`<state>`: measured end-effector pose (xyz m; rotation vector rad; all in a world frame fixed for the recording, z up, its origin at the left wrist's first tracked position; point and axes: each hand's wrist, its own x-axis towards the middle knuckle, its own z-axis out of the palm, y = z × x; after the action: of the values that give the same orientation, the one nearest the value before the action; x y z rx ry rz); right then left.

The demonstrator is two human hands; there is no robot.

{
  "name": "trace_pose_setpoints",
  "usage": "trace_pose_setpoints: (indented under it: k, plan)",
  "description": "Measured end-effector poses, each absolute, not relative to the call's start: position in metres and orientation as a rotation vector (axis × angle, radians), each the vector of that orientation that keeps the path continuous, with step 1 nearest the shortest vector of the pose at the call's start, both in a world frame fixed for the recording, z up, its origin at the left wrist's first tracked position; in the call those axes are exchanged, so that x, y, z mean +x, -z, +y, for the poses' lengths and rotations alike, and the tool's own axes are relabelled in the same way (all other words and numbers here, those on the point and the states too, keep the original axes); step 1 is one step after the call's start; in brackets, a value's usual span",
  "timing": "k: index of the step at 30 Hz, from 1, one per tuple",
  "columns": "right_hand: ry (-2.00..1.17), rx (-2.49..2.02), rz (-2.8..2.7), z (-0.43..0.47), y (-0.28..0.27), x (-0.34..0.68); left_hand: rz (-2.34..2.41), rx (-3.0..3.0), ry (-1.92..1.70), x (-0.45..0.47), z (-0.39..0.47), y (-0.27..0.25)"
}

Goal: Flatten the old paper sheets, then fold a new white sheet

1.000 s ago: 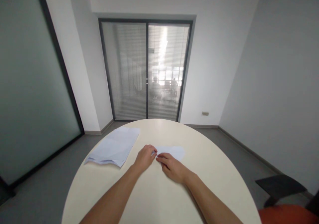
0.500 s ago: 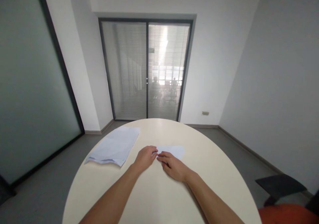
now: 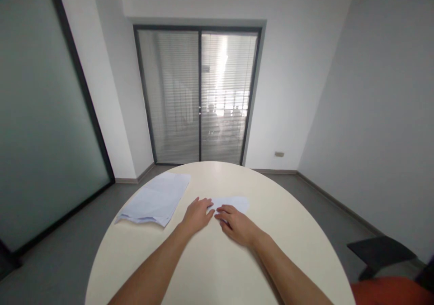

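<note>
1. Nearest the camera, both bare forearms are reaching forward across the cream tabletop (image 3: 210, 269), converging toward its middle.
2. Left hand (image 3: 195, 215) is lying palm-down, fingers (image 3: 203, 204) spread flat and pressing on the near left edge of the small folded paper (image 3: 233, 202); nothing is being pinched, the fingers are simply bearing down.
3. Right hand (image 3: 237, 226) is resting just beside it, fingers (image 3: 224, 212) extended and lying on the paper's near edge, fingertips almost meeting those of the left hand. Open and flat as well, not gripping.
4. Folded paper is sitting flat on the tabletop just beyond the fingertips, its far end rounded or tapered; the part beneath the hands is hidden.
5. Judgement on the step in hand: a crease is being pressed. To do it well, one hand should be pinning the sheet while the other is sliding along the fold, keeping the edges aligned and pressure even so the paper is not skewing.
6. Further left, well apart from the hands, a loose stack of white sheets (image 3: 156, 200) is lying flat, its near corner curling slightly.
7. No containers are showing anywhere on the tabletop.
8. Far right, a dark chair (image 3: 379, 253) is standing off the tabletop.
9. Beyond, a sliding glass door with blinds (image 3: 200, 97) is closing off the room; seated people are showing dimly behind it.
</note>
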<state>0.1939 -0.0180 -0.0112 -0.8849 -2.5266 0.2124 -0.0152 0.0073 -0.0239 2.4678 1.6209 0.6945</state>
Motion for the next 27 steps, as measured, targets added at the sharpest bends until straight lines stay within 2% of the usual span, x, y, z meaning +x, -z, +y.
trace_pose_setpoints:
  k: [27]
  plan:
    - [-0.24, -0.938, -2.54, -0.016, 0.0, 0.203, 1.95, 2.335, -0.691, -0.02, 0.011, 0.024]
